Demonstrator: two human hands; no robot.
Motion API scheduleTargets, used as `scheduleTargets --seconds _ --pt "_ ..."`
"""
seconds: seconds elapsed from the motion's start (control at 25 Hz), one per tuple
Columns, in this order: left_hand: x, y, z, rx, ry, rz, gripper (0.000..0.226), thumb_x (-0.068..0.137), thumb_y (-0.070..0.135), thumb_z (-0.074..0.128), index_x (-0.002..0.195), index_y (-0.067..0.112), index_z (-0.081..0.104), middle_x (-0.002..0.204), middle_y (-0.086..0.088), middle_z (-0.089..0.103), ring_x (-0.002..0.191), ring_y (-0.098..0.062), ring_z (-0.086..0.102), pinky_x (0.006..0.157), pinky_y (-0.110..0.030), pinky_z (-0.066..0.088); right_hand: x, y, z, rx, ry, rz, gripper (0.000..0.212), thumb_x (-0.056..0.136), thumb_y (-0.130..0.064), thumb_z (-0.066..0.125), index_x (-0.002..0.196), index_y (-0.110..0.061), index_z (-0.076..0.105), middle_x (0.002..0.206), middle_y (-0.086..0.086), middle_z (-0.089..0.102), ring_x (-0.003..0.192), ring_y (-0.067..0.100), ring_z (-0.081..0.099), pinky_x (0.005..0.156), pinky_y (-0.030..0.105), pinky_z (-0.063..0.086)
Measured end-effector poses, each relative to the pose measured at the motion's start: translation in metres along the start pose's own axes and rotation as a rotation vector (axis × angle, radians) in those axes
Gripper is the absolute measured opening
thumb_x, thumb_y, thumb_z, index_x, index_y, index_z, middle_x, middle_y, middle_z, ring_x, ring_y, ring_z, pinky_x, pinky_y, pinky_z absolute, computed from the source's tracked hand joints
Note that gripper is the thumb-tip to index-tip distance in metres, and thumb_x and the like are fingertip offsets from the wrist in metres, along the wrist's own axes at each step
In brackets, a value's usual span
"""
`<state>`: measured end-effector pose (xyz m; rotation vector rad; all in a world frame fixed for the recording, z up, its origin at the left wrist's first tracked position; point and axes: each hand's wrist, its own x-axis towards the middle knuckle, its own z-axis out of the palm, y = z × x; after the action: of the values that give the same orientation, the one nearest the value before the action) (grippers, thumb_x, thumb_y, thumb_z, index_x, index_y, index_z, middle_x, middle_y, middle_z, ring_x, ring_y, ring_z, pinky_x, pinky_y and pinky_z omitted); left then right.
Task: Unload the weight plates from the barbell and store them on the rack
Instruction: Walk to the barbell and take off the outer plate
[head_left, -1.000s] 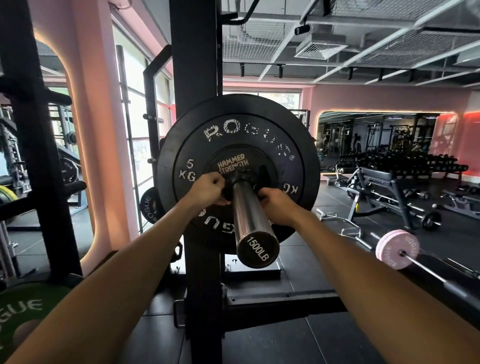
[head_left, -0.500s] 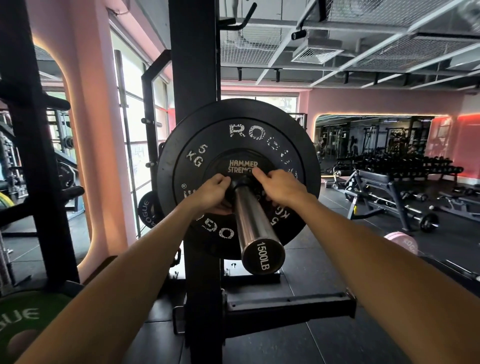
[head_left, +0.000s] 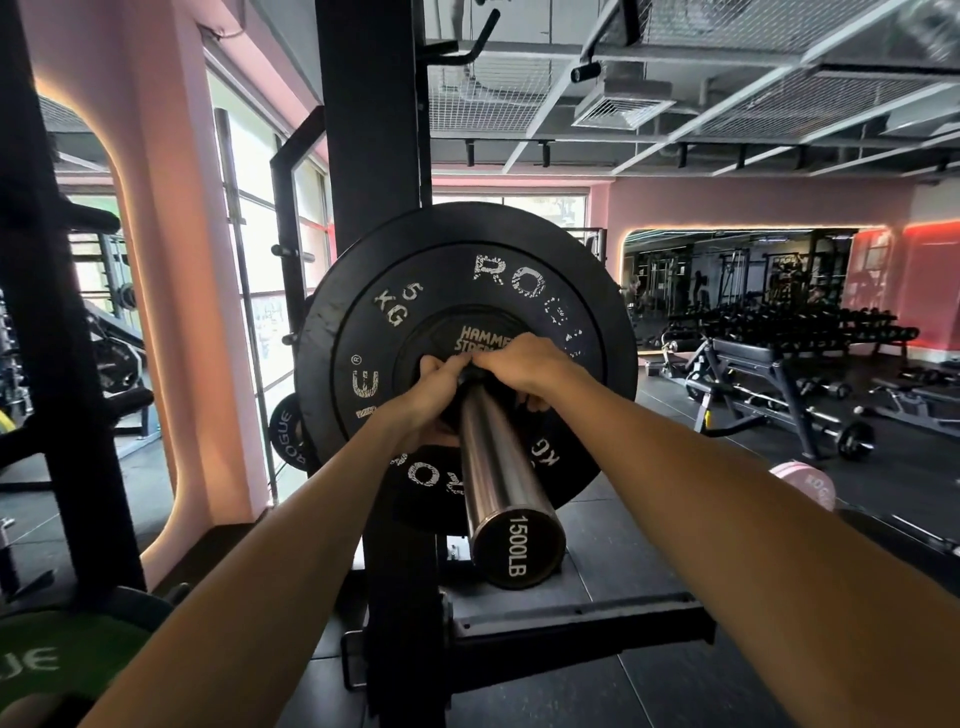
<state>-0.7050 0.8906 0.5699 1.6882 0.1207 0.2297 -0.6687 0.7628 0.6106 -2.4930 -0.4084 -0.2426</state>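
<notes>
Weight plate (head_left: 467, 291), black and marked 5 KG, sat on the barbell sleeve (head_left: 493, 457) against the rack upright (head_left: 371, 130), with the left hand (head_left: 434, 387) and right hand (head_left: 524, 364) both curled round the small collar at its hub.

bare sleeve (head_left: 498, 467) outward, rack upright (head_left: 371, 130) behind plate (head_left: 587, 291)

Both arms stretched forward; left hand (head_left: 434, 384) and right hand (head_left: 524, 364) close together, fingers curled, gripping, fingertips nearly touching.
</notes>
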Motion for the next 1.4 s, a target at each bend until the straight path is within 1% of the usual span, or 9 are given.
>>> scheduleTargets --seconds 0.16,0.4,0.64,0.72,0.84,1.0,1.12,1.2,1.4 --pt "0.004 -0.003 0.002 -0.073 0.008 0.004 0.033 0.088 0.049 0.054 0.102 0.024 0.037 0.104 -0.004 0.051 0.090 -0.018 0.057 0.062 -0.034 0.051 0.006 -0.003 0.004 -0.020 0.037 -0.043 0.042 0.089 -0.051 0.052 0.076 -0.011 0.053 0.060 0.005 0.054 0.048 0.023 0.060 0.044 0.024 0.041" --pt "0.003 -0.003 0.005 -0.147 0.044 0.031 0.026 0.088 0.039 0.058 0.093 0.023 0.037 0.096 -0.004 0.049 0.083 -0.017 0.054 0.062 -0.032 0.047 0.009 -0.005 0.004 -0.086 0.044 -0.143 0.041 0.095 -0.033 0.043 0.062 -0.009 0.047 0.065 0.011 0.056 0.047 0.026 0.059 0.047 0.025 0.047" --pt "-0.009 0.005 0.008 -0.129 0.046 0.004 0.031 0.091 0.037 0.054 0.108 0.019 0.036 0.100 -0.006 0.049 0.080 -0.016 0.055 0.055 -0.031 0.047 0.004 -0.003 0.010 -0.083 0.179 -0.125 0.042 0.094 -0.036 0.045 0.107 -0.002 0.066 0.114 0.018 0.065 0.091 0.035 0.064 0.077 0.033 0.050" --pt "-0.014 0.008 0.009 -0.081 0.062 0.003 0.031 0.093 0.036 0.052 0.112 0.018 0.036 0.095 -0.003 0.048 0.076 -0.012 0.054 0.049 -0.027 0.046 0.002 -0.002 0.012 -0.065 0.200 -0.109 0.043 0.094 -0.036 0.046 0.111 -0.001 0.065 0.120 0.020 0.062 0.107 0.038 0.061 0.086 0.036 0.049" --pt "-0.020 0.011 0.013 0.015 0.093 0.033 0.026 0.096 0.034 0.047 0.111 0.016 0.035 0.086 0.000 0.044 0.069 -0.009 0.047 0.033 -0.018 0.042 -0.002 0.000 0.014 -0.011 0.220 -0.095 0.042 0.093 -0.036 0.047 0.109 -0.001 0.065 0.119 0.021 0.063 0.109 0.039 0.059 0.086 0.037 0.048" --pt "-0.020 0.014 0.013 0.107 0.108 0.062 0.022 0.099 0.032 0.043 0.109 0.014 0.034 0.084 -0.001 0.043 0.066 -0.008 0.043 0.030 -0.014 0.040 -0.001 0.006 0.018 0.101 0.233 -0.062 0.040 0.093 -0.034 0.048 0.099 0.000 0.068 0.105 0.020 0.065 0.097 0.037 0.062 0.080 0.037 0.049" --pt "-0.017 0.005 0.009 -0.064 0.051 -0.005 0.023 0.098 0.032 0.043 0.111 0.015 0.035 0.096 -0.007 0.044 0.072 -0.014 0.050 0.036 -0.020 0.046 -0.001 0.025 0.023 0.406 0.230 0.027 0.037 0.092 -0.022 0.043 0.072 0.003 0.062 0.064 0.020 0.063 0.051 0.030 0.062 0.053 0.033 0.050" --pt "-0.016 0.000 0.008 -0.164 0.029 -0.020 0.025 0.099 0.033 0.041 0.114 0.015 0.033 0.094 -0.007 0.044 0.075 -0.016 0.051 0.037 -0.021 0.048 0.000 0.032 0.021 0.395 0.192 0.038 0.041 0.094 -0.019 0.037 0.063 0.000 0.056 0.053 0.016 0.059 0.033 0.021 0.052 0.041 0.025 0.041" --pt "-0.020 -0.005 0.006 -0.238 -0.019 -0.043 0.032 0.099 0.035 0.042 0.121 0.015 0.032 0.095 -0.005 0.045 0.078 -0.016 0.053 0.040 -0.023 0.052 -0.007 0.030 0.015 0.329 0.056 -0.001 0.049 0.096 -0.027 0.040 0.058 -0.002 0.055 0.050 0.010 0.063 0.031 0.019 0.049 0.034 0.021 0.033"
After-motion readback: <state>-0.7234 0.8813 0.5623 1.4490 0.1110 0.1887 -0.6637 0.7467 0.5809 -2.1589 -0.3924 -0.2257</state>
